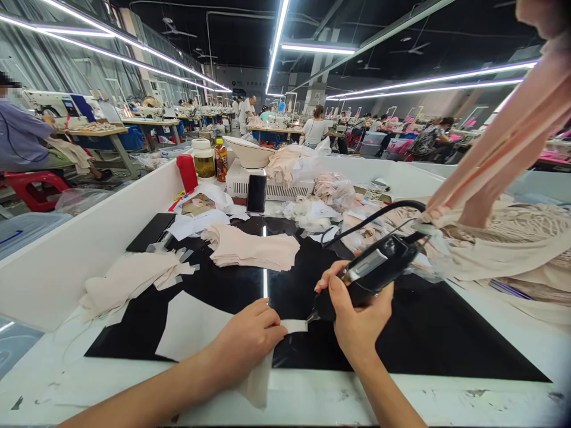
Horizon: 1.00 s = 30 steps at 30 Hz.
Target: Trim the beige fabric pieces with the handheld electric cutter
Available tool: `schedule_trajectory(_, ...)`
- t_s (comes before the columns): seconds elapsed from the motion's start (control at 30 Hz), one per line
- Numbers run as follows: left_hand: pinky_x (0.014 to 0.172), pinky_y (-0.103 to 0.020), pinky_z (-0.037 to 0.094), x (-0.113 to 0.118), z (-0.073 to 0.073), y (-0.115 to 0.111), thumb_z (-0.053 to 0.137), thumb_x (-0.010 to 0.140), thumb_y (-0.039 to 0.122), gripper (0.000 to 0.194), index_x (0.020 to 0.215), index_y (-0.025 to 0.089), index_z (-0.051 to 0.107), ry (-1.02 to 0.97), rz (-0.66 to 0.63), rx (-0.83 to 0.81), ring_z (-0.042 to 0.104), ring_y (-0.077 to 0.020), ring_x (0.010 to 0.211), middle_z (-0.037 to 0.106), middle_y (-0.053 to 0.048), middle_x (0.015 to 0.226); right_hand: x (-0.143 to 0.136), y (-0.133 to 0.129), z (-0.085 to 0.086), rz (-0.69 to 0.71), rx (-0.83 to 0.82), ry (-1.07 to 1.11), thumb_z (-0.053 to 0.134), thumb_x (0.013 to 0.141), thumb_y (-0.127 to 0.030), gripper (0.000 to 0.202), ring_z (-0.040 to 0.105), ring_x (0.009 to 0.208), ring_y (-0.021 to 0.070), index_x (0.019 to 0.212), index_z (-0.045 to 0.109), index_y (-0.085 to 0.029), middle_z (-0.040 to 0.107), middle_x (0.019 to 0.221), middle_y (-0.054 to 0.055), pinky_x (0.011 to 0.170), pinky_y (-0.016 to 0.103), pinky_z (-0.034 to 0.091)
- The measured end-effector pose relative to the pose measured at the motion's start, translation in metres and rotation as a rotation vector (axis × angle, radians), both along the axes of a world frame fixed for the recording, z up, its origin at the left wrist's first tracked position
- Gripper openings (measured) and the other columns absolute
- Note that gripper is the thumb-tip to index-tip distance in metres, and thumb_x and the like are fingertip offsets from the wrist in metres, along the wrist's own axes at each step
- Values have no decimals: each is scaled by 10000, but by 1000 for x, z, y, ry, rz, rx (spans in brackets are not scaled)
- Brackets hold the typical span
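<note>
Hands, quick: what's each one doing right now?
Left hand: closed on a pale fabric piece, pressing it on the black mat.
Right hand: closed around a black corded handheld tool.

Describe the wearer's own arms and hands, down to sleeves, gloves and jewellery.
Both the left hand and the right hand are ungloved. The left forearm and right forearm are bare, with no sleeve, cuff, watch or bracelet in view. No ring or marking shows.
</note>
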<state>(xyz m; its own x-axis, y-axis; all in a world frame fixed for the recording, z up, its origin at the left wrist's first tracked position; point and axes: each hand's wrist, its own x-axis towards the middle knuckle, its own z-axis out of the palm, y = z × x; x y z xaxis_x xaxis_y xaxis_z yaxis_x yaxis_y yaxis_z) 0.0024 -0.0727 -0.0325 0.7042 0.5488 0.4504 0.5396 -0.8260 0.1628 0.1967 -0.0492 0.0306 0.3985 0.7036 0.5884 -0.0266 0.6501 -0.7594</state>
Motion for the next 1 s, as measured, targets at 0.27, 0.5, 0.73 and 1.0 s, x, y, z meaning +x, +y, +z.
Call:
schedule_trajectory(0.27, 992, -409, 560, 2, 9, -2, 601, 1032, 115, 123, 1095, 182, 684, 51, 30, -47, 612, -184, 824, 628, -9, 868, 0, -1, 1, 27, 12, -9, 790, 860, -156, 313, 649, 579, 108, 1032, 552, -265, 686, 838, -59, 557, 258, 588)
schedule_trajectory(0.5, 958, -430, 571, 6, 14, -3, 687, 987, 123, 205, 1187, 170, 683, 117, 96, -216, 606, -207, 853, 622, -14, 898, 1, -2, -2, 18, 15, -11, 789, 856, -152, 317, 640, 587, 107, 1042, 558, -263, 686, 838, -59, 566, 254, 586)
schedule_trajectory(0.73, 909, -414, 590, 6, 16, -4, 642, 1010, 114, 194, 1178, 181, 711, 106, 99, -218, 587, -200, 829, 614, -14, 884, -1, -2, 1, 2, 10, -11, 794, 850, -168, 310, 636, 567, 111, 1032, 561, -262, 686, 827, -60, 553, 256, 580)
schedule_trajectory(1.0, 961, -459, 570, 4, 5, -5, 577, 985, 19, 230, 1122, 160, 697, 130, 58, 39, 533, -208, 776, 583, -19, 838, 0, -2, 0, 5, 13, -12, 804, 850, -191, 312, 638, 563, 123, 1037, 565, -267, 687, 827, -46, 547, 271, 578)
